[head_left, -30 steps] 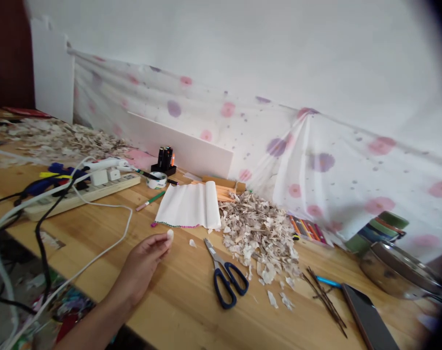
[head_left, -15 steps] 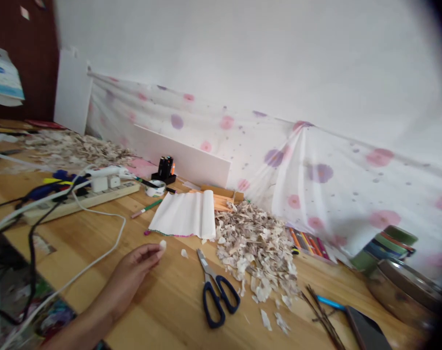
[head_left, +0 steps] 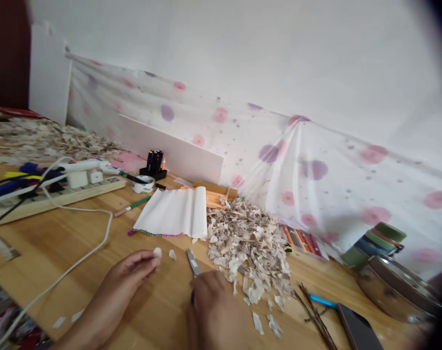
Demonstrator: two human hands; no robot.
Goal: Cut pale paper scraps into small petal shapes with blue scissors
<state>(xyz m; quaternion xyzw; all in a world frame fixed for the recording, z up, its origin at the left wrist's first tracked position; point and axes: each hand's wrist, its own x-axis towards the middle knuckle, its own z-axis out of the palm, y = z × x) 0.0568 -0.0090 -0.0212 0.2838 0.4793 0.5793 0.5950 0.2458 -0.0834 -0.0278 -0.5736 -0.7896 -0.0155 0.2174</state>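
My left hand (head_left: 128,277) is closed in a pinch, with a small whitish papery flake (head_left: 157,252) between thumb and fingertips, just above the wooden table. A similar loose flake lies a little to its right. My right hand (head_left: 217,306), slightly blurred, is closed over the handles of the scissors (head_left: 194,264). The blades point away from me and lie on the table; a sliver of dark handle shows at the hand's left side, and the rest is hidden. Beyond that hand spreads a heap of dry, pale flakes (head_left: 248,238).
A partly rolled white sheet (head_left: 169,211) lies behind my hands. On the left are a power strip (head_left: 107,187) and a white cable (head_left: 109,221). Thin twigs (head_left: 313,311), a phone (head_left: 357,325) and a lidded metal pot (head_left: 392,287) stand or lie to the right.
My right hand has come into view and settled over the scissors' handles. The left hand keeps its pinch on the flake. The whole view has shifted slightly.
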